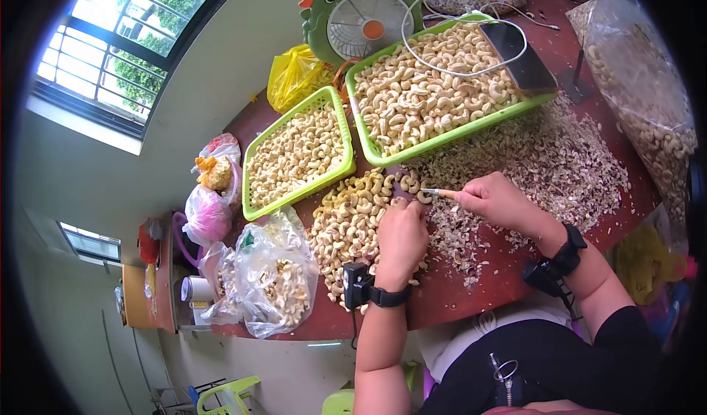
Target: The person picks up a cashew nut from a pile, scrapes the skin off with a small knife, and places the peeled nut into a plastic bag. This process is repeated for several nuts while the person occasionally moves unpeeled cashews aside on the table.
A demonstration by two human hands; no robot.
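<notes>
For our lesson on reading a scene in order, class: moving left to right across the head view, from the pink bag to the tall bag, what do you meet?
Pink bag, clear bag of nuts, left hand, small tool, right hand, tall clear bag.

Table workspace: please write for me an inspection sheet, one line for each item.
Surface: red table, shell bits scattered at right.
Job's things: loose cashews piled by the hands; large basket and small basket, both cashew-filled.
Clutter: phone on the large basket; fan; plastic bag.
Hands: right hand holds pointed tool, tip near left hand.
Cables: white cable looped over the large basket.
Surroundings: barred window at left.
</notes>
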